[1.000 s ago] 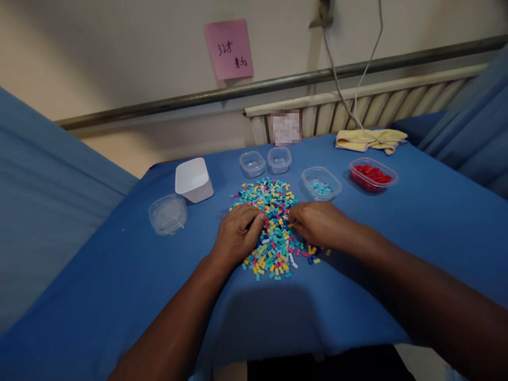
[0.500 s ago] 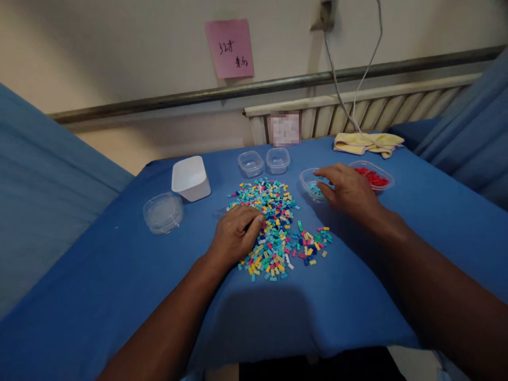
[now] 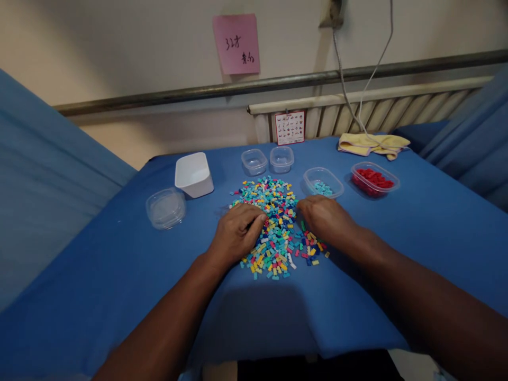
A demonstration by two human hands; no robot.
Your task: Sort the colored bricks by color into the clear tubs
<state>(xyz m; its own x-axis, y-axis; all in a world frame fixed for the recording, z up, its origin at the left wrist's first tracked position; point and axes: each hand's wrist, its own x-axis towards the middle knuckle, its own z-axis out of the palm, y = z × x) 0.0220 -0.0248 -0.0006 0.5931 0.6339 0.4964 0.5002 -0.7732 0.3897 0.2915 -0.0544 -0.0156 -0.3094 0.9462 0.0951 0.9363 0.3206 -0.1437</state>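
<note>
A heap of small toy building bricks (image 3: 273,248) in blue, teal, yellow, pink and white covers the middle of the table. My left hand (image 3: 240,227) rests on the heap's left side with curled fingers; what lies under them is hidden. At the right edge of the heap is my right hand (image 3: 323,217), its fingers bent down and drawn together at the bricks, their tips hidden. A few scattered bricks (image 3: 311,246) lie just below it. Behind the right hand stands a clear plastic tub (image 3: 337,191) with light blue bricks inside.
Red pieces fill another clear tub (image 3: 395,185) at the right. Two small clear tubs (image 3: 254,163) stand behind the heap, with a picture card (image 3: 290,128) beyond. At the left are a white bin (image 3: 194,177) and clear lids (image 3: 165,209). A yellow cloth (image 3: 373,144) lies at the back right.
My right hand went from the heap to the tub of light blue bricks, fingers apart above it, then came back to the heap's right edge. The left hand has stayed in place.
</note>
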